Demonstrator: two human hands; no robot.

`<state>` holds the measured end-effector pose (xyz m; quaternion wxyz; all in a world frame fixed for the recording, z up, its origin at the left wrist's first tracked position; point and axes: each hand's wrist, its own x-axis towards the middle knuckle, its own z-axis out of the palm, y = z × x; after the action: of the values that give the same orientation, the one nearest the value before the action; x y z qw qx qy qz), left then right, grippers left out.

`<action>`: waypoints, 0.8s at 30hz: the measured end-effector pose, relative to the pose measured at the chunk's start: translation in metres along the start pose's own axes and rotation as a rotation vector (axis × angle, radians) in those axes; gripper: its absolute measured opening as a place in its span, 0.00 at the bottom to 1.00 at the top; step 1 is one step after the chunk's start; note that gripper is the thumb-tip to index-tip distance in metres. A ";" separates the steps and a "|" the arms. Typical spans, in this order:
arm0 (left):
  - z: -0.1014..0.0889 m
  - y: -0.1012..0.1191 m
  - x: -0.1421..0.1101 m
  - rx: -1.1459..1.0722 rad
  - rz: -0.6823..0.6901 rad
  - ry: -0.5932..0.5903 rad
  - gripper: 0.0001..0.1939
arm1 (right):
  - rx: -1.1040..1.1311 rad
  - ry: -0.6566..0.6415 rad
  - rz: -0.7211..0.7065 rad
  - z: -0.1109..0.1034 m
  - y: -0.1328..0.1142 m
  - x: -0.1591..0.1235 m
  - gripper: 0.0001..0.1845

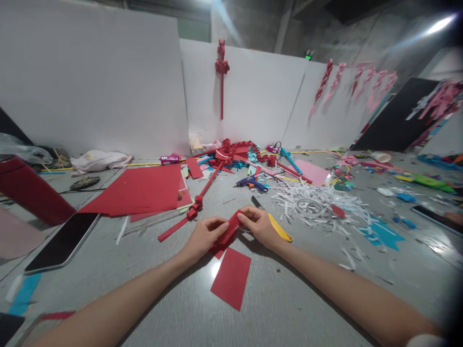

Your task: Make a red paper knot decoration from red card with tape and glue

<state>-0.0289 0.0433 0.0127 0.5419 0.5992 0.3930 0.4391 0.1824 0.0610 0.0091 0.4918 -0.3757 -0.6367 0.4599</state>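
Observation:
Between my two hands is a piece of red paper (230,228), folded or curved along its length. My left hand (206,236) pinches its lower left end, thumb on top. At its upper right end, the fingers of my right hand (258,224) close on the paper. A flat red paper rectangle (233,279) lies on the floor just below my hands, and the corner of another red piece shows under my left fingers. Beside my right hand rests a yellow-handled cutter (280,228), partly hidden by the wrist. A red paper strip with a knotted piece (195,208) lies left of my hands.
Large red sheets (141,190) and a phone (63,243) lie to the left, near a red bottle (32,190). Ahead is a blue glue gun (251,183). White paper shreds surround a tape roll (308,206) at right. Another person's hand (455,219) is near a second phone (436,218).

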 end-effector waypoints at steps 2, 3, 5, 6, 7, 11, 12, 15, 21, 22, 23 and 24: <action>0.001 -0.001 0.000 0.041 0.013 -0.034 0.16 | -0.014 -0.001 0.009 0.001 -0.001 -0.001 0.18; 0.001 -0.002 0.001 0.052 0.022 -0.036 0.15 | -0.018 0.000 0.017 0.001 -0.001 -0.001 0.18; 0.001 -0.005 0.001 0.058 0.036 -0.015 0.15 | -0.019 0.001 0.024 0.001 -0.003 0.000 0.19; 0.001 -0.005 0.002 0.050 0.033 0.005 0.16 | -0.015 0.000 0.021 0.001 -0.004 0.000 0.19; 0.000 -0.006 0.002 0.034 0.025 0.028 0.16 | -0.009 -0.010 0.016 0.001 -0.005 0.000 0.20; 0.000 -0.004 0.001 -0.036 -0.015 0.082 0.17 | -0.082 -0.134 -0.024 0.002 -0.010 -0.001 0.20; 0.001 -0.004 0.001 -0.031 -0.018 0.071 0.17 | -0.147 -0.154 -0.045 0.003 -0.011 -0.002 0.19; 0.002 -0.004 0.000 0.020 -0.007 0.003 0.16 | -0.309 -0.139 -0.103 0.003 -0.011 -0.002 0.16; 0.004 -0.005 -0.003 0.099 0.091 -0.052 0.15 | -0.138 -0.149 -0.088 0.003 -0.009 -0.001 0.13; 0.004 -0.004 -0.003 0.091 0.084 -0.046 0.15 | -0.149 -0.175 -0.092 0.003 -0.010 -0.001 0.13; 0.004 -0.004 -0.003 0.084 0.073 -0.033 0.15 | -0.176 -0.207 -0.099 0.004 -0.011 -0.002 0.13; 0.004 -0.003 -0.003 0.080 0.065 -0.012 0.15 | -0.210 -0.235 -0.107 0.004 -0.012 -0.002 0.13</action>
<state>-0.0258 0.0392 0.0089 0.5052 0.6356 0.3872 0.4369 0.1786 0.0547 0.0193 0.3961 -0.3341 -0.7534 0.4047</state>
